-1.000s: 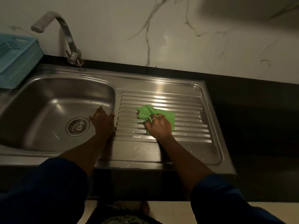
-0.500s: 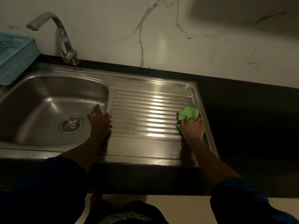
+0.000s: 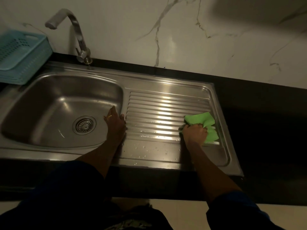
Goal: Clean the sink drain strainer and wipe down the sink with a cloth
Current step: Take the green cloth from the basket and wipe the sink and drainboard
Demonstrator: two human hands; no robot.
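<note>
Head view, right hand (image 3: 194, 133) fingers clamped on green cloth (image 3: 201, 121), left hand (image 3: 116, 123) fingers flat, apart, on sink (image 3: 166, 83) rim

Dark blue sleeves (image 3: 235, 211) pushed up; ring (image 3: 109, 116) on a left-hand finger.

Glossy steel sink (image 3: 166, 87); matt green cloth (image 3: 199, 119).

Bright green cloth (image 3: 201, 119), silver ribbed sink (image 3: 166, 103), pale blue perforated basket (image 3: 21, 53), white grey-veined wall (image 3: 166, 30), black counter (image 3: 265, 130)
</note>
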